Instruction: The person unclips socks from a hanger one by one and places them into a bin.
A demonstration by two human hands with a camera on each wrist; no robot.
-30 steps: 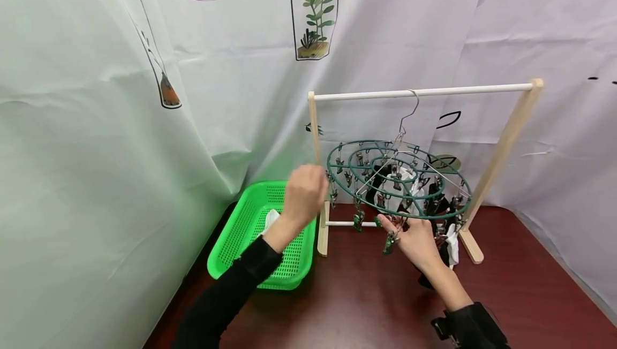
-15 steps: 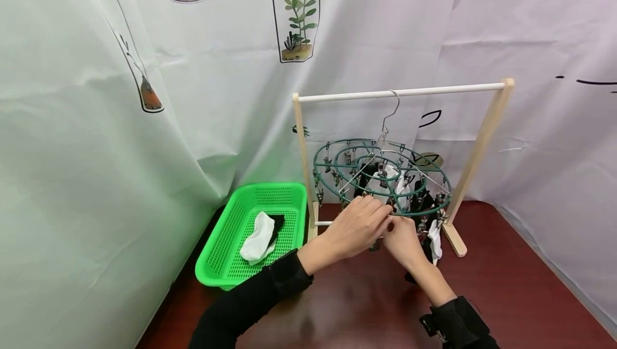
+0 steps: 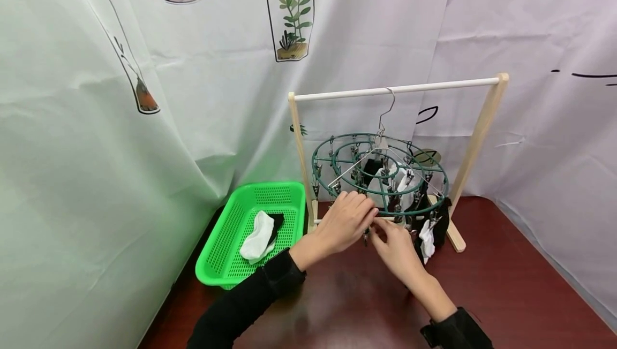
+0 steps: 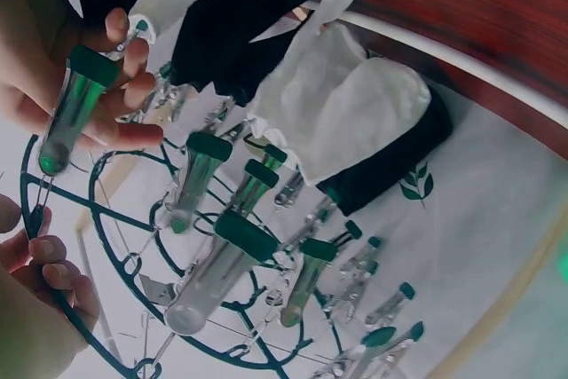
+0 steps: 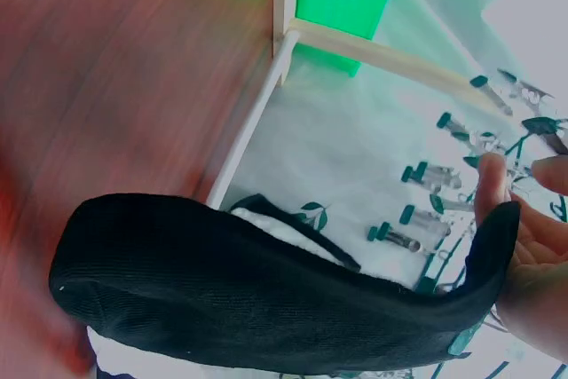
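My left hand [image 3: 344,219] grips the front rim of a round green clip hanger [image 3: 414,213]; in the left wrist view its fingers [image 4: 53,264] curl round the rim. Just below the rim is my right hand [image 3: 397,247], beside a hanging clip [image 4: 75,104]. Its thumb and forefinger stand apart in the right wrist view, with nothing seen between them. A long black sock [image 5: 257,281] hangs close in front of that hand. White and black socks hang from other clips, among them a small white sock [image 3: 427,237] at the hanger's right side.
The hanger hooks over the white bar [image 3: 347,93] of a wooden stand [image 3: 474,140]. At left, a green basket [image 3: 212,263] holds a white sock [image 3: 257,236] and something black [image 3: 277,225]. Patterned cloth hangs behind the dark red table [image 3: 511,268].
My left hand has come from above the basket's right side to the hanger's rim. The right hand has shifted slightly left. The hanger appears to have turned a little, its right-hand socks moving with it.
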